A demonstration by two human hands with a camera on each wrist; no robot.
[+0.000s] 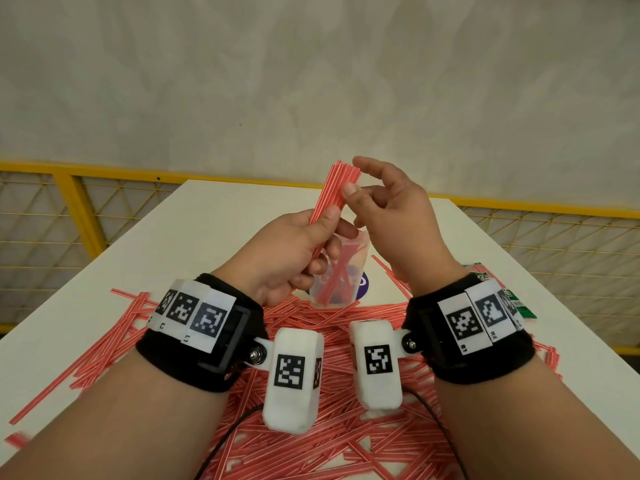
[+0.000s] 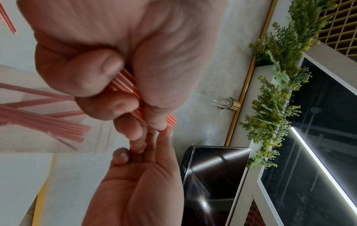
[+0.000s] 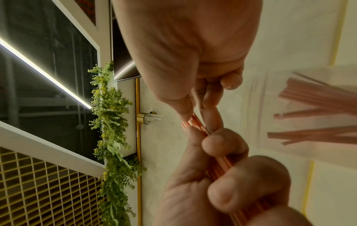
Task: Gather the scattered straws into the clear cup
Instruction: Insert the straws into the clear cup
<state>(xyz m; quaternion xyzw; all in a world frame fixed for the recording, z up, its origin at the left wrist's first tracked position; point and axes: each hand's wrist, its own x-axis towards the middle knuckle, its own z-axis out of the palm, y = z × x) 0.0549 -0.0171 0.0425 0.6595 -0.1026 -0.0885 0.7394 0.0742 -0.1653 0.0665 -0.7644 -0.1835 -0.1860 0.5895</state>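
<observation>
Both hands up over the bench (image 1: 485,244). I see the left hand (image 1: 287,251) gripping a bundle of straws (image 1: 334,188) above the clear cup (image 1: 341,275) (a few straws already inside). Right hand (image 1: 394,216) loosely open, fingertips touching the bundle's top. Loose straws (image 1: 346,445) litter the near bench.

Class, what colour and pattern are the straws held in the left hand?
Red with thin white lengthwise stripes; the bundle of straws shows best in the head view.
</observation>
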